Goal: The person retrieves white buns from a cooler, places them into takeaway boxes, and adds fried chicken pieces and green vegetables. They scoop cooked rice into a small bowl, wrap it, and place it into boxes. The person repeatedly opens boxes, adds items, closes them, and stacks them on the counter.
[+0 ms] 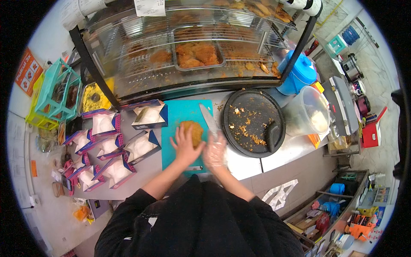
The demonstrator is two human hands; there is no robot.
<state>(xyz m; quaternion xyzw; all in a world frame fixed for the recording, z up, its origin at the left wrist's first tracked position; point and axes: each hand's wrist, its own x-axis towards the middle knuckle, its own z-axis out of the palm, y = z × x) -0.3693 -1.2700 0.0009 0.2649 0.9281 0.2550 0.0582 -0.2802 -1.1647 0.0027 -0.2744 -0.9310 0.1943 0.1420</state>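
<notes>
A breaded fried cutlet (pixel 197 133) lies on a teal cutting board (pixel 173 112) in front of me. My left hand (pixel 185 147) rests on the cutlet with its fingers spread, covering the left and lower part of it. Just to the right, my right hand (pixel 215 155), in a clear plastic glove, is closed round a knife. The knife's broad blade (pixel 208 118) points away from me along the board's right edge, beside the cutlet. Near the board's lower edge lies another utensil (pixel 194 168), partly seen, whose kind I cannot make out.
Several paper-lined open boxes (pixel 141 146) stand on the left. A round black tray (pixel 235 139) with crumbs lies on the right, near a clear tub (pixel 306 113) and a blue lidded bucket (pixel 299 73). A glass display case (pixel 132 83) with fried pieces borders the far side.
</notes>
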